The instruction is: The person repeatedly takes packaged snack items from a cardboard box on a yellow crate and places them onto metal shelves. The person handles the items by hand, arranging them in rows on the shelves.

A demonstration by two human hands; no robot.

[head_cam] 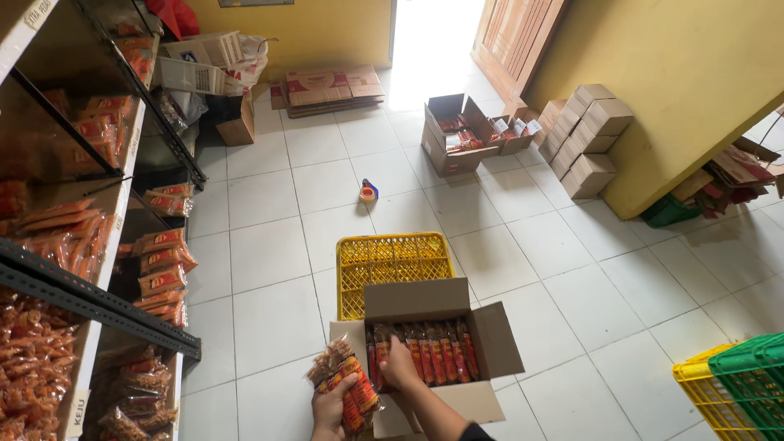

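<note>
Cardboard box (457, 314) nearly full. Left hand (331, 408) clutches loose snack packets (347, 380); slippery bundle could spill. Right hand (400, 366) presses packed row, grip unclear.

One head-worn camera looks steeply down from standing height, seemingly, onto the open cardboard box (433, 343), doorway beyond it.

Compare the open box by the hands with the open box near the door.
The box by the hands sits on a yellow crate with upright packets in a neat row; the box near the door sits on the floor, its contents loose. The right hand reaches into the first; nobody touches the other. Both are brown cardboard, flaps open.
</note>
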